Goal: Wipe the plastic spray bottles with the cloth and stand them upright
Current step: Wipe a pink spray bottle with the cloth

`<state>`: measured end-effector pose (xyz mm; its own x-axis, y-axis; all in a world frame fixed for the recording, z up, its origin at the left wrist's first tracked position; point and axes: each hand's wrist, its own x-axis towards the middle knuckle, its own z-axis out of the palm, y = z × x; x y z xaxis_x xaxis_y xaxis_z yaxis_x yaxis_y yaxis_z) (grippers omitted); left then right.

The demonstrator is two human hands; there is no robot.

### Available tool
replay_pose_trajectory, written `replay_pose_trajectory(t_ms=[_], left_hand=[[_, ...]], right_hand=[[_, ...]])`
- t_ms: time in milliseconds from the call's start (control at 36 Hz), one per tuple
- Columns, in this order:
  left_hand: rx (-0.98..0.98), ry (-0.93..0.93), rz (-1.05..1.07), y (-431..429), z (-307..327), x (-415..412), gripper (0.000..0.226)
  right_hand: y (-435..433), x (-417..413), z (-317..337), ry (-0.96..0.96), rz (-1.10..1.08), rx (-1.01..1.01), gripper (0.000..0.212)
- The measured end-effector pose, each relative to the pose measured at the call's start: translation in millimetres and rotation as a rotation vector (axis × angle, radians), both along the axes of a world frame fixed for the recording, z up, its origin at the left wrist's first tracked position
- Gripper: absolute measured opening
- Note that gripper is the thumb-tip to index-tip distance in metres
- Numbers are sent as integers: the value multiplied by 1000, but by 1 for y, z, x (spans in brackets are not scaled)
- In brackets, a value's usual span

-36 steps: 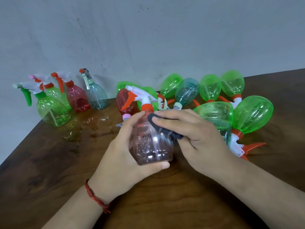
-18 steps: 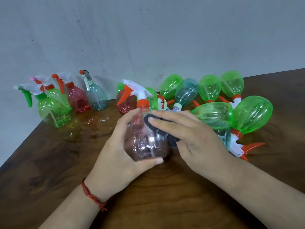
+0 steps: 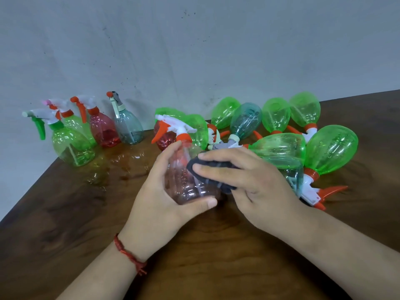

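- A person's left hand [image 3: 160, 198] holds a clear pink bottle [image 3: 186, 185] at the centre of the frame. Its grip is curled round the body, with the thumb across the base and the fingers behind.
- The pink bottle is tilted, and its white and orange trigger head [image 3: 173, 126] points to the upper left.
- The right hand [image 3: 257, 187] has its grip nearly straight. The fingers lie flat over a dark cloth [image 3: 207, 176] and press it against the bottle's right side.
- A red thread bracelet [image 3: 127, 254] circles the left wrist.
- At the upper left, four upright bottles [image 3: 73, 148] stand close together by the wall [image 3: 194, 50]: two green, one red and one grey-blue.
- At the upper right, a pile of lying bottles [image 3: 331, 148], mostly green, rests on its sides just behind the hands.
- A red bottle [image 3: 164, 139] sits behind the pink one; it is partly hidden and may be on its side.
- Everything rests on a dark brown wooden surface [image 3: 205, 267].
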<state>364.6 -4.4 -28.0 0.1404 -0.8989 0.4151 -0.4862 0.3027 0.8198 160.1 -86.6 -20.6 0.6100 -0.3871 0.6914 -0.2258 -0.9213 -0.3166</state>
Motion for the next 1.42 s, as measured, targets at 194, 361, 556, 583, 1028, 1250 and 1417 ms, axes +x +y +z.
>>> replay_pose_trajectory(t_ms=[194,361,556,583,1028,1250,1417], left_hand=[[23,49,70,-5,2,8,110],[6,63,54,-4,9,9,108],[8,48,30,-2,11,10,109],[12,39,22,-1,12,10,109],[57,44,-249,7,6,-6,110],[-13,156,-211,7,10,-5,110],[-29,124,-145,6,10,-2,110]], right_hand=[[1,0,-1,48,94,-178,48],[2,4,-2,-17,94,-195,48],[8,6,-6,-88,84,-90,46],[7,6,-6,-98,77,-64,47],[0,4,0,-331,-42,337,63],[1,0,2,-286,-1,251,64],[8,-1,0,-135,58,62,50]])
